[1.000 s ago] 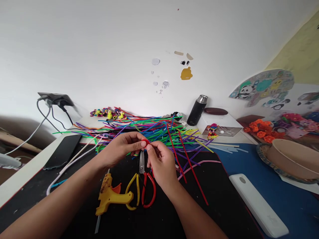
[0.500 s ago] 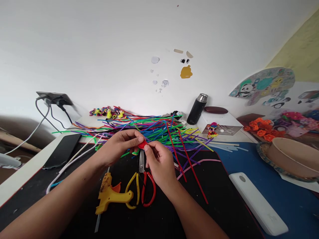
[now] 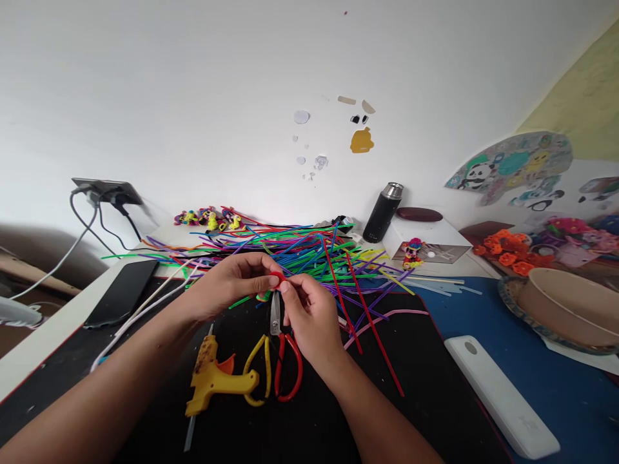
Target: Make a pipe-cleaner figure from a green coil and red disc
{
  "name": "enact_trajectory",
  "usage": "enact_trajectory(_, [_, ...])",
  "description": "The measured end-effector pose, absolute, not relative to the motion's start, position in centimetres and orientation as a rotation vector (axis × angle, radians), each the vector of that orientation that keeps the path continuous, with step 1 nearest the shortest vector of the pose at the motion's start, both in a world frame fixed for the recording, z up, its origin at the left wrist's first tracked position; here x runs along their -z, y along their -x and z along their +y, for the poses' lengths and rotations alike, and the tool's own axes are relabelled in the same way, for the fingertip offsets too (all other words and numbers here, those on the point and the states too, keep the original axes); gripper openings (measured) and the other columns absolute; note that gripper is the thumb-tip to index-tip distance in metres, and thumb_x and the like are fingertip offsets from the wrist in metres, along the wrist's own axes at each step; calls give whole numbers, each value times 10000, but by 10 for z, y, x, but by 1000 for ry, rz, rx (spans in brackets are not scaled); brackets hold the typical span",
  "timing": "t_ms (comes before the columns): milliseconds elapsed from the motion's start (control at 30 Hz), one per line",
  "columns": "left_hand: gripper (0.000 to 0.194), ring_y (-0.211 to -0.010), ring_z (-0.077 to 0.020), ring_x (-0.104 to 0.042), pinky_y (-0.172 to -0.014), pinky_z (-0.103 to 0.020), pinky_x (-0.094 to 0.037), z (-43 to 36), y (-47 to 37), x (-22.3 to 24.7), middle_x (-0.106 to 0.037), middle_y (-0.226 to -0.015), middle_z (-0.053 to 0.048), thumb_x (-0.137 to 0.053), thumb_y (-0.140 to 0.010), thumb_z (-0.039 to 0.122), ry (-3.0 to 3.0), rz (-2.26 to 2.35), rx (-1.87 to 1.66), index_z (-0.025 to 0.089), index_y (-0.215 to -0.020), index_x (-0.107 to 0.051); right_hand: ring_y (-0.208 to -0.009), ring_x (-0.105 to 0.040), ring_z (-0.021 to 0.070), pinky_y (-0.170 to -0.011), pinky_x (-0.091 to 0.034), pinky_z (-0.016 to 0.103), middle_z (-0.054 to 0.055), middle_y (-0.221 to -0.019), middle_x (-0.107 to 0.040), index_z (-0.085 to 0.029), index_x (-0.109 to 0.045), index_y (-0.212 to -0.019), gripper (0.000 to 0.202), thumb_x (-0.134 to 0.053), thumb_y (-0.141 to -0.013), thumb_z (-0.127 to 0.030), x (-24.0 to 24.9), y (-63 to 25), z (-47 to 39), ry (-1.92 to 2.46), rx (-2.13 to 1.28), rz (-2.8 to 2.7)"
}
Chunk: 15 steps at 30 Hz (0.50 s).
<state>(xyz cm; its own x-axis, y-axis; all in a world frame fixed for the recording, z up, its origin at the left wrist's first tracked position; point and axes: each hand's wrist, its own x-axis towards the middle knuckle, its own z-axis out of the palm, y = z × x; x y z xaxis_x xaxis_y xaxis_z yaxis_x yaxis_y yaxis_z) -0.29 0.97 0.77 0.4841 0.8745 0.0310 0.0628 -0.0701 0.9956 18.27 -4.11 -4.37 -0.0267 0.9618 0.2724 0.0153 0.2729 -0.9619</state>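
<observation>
Between the fingertips of both hands is a small red piece [image 3: 277,278], mostly covered by the thumbs. My left hand [image 3: 242,283] pinches it from the left, and my right hand [image 3: 309,312] pinches it from the right. Just below the fingers lie scissors [image 3: 289,367] with one red handle, blades pointing up toward the hands. A yellow-handled tool [image 3: 258,370] rests beside them. The yellow glue gun [image 3: 213,377] lies under my left forearm. Behind the hands spreads a heap of coloured pipe cleaners [image 3: 300,254].
A black phone [image 3: 120,293] lies at the left. Small figures [image 3: 207,219] sit at the back. A black bottle [image 3: 383,212] and white box [image 3: 430,241] stand back right. Farther right are a white power bank [image 3: 501,394] and a round bowl [image 3: 570,306].
My left thumb has shifted slightly right and down over the red piece, so less of it shows. My right hand has hardly moved.
</observation>
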Motion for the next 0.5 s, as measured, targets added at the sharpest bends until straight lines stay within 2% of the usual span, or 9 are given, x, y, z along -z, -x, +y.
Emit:
enact_trajectory(333, [334,-702,-152,-584,-653,-267,-469,10,2,-9,-694,-776,-18,-902,-852,483,-1528,875,-825,176,-913,-786,-517,-559,157,-514,-430,264,-43,-584,-566,-207,-736,-1009,333,-640,-1045,-524,46,-182,-40,1001,-1044,-1356])
enact_trajectory(500, [348,-755,-166,-597,-687,-281,-480,9,1,-9,-712,-823,-32,-897,-857,488,-1548,868,-804,169,-953,-797,-524,-558,153,-518,-416,267,-41,-602,-573,-218,-708,-951,316,-651,-1041,-515,46,-182,-40,1006,-1046,-1361])
